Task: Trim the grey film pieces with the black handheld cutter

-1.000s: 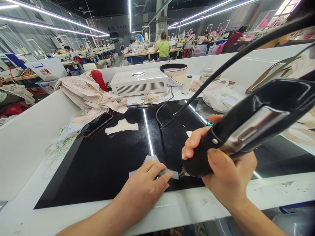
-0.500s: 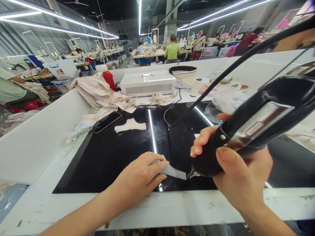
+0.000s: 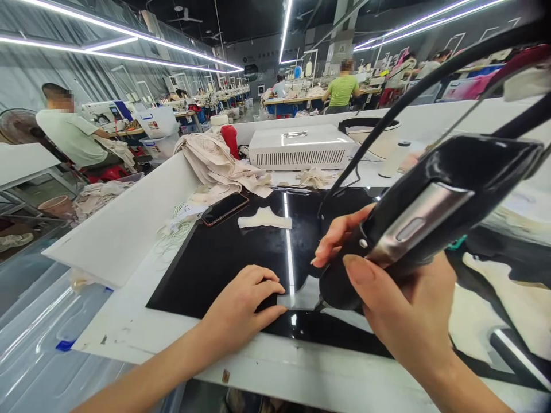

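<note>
My left hand (image 3: 243, 298) is palm down on the black sheet (image 3: 206, 264), its thumb and fingertips closed at the left end of a thin, pale fabric piece (image 3: 305, 297). My right hand (image 3: 400, 310) wraps around a corded black electric hand tool (image 3: 434, 195) with a silver side panel. The tool's narrow lower end comes down at the fabric piece's right side; its tip is mostly hidden. Another pale strip (image 3: 350, 319) lies just below the tool, partly behind my right hand. A cream fabric cutout (image 3: 264, 218) lies flat farther back.
A phone (image 3: 225, 208), a heap of beige fabric (image 3: 215, 163) and a white vented box (image 3: 300, 150) stand behind the sheet. Cream pieces (image 3: 473, 318) lie at right. The tool's black cord (image 3: 413, 97) arches across the upper right. A co-worker (image 3: 73, 129) sits at left.
The view has turned left, so the scene shifts right. The tool has come closer to my left hand, and the fabric piece between them lies differently. Cream pieces now show at right.
</note>
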Tool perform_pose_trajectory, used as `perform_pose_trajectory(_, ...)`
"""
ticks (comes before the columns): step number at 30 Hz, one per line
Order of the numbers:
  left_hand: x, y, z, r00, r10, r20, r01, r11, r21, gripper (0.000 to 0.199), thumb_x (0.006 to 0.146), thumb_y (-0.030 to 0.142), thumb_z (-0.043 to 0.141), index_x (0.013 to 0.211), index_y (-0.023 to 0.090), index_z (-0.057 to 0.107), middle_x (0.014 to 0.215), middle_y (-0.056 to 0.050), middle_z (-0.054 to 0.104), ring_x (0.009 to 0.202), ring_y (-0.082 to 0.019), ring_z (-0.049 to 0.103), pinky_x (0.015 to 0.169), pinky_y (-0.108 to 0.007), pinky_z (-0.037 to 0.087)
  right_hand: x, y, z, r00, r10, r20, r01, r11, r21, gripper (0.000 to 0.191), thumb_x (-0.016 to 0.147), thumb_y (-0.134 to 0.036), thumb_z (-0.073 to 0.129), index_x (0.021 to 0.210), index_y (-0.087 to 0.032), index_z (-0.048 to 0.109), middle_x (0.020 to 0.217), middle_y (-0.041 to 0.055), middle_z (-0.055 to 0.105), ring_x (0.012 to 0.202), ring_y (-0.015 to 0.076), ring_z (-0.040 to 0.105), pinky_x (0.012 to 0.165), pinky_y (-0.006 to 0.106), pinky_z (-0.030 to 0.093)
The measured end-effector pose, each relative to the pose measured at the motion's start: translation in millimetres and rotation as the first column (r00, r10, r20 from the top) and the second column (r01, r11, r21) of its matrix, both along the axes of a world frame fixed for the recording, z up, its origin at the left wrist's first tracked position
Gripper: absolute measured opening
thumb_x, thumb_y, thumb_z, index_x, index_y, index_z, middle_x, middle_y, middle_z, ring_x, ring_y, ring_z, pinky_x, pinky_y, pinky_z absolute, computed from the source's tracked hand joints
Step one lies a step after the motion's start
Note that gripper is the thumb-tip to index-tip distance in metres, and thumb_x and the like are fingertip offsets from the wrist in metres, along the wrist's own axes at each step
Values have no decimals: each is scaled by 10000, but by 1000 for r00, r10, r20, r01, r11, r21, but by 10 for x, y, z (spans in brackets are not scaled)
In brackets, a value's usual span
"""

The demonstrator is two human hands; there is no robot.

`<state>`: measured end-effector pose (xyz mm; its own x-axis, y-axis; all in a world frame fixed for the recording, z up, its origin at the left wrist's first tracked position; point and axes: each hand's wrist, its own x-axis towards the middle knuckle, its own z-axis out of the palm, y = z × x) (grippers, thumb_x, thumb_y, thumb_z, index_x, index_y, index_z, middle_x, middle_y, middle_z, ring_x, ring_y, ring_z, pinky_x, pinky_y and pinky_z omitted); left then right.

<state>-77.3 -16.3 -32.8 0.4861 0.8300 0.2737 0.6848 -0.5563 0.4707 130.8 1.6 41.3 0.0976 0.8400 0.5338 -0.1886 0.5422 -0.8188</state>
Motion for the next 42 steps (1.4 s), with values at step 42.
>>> perform_pose_trajectory(42, -126, -340, -40, 987, -78, -142, 108, 970, 220, 240, 1054, 249, 563, 1239, 268, 715, 1280, -59, 728, 1299, -251, 640, 1151, -563, 484, -346, 1, -118, 973, 123, -198, -133, 990, -40, 418, 808, -403, 860, 1096, -274, 586, 784, -26, 664, 593, 170, 624, 506, 325, 534)
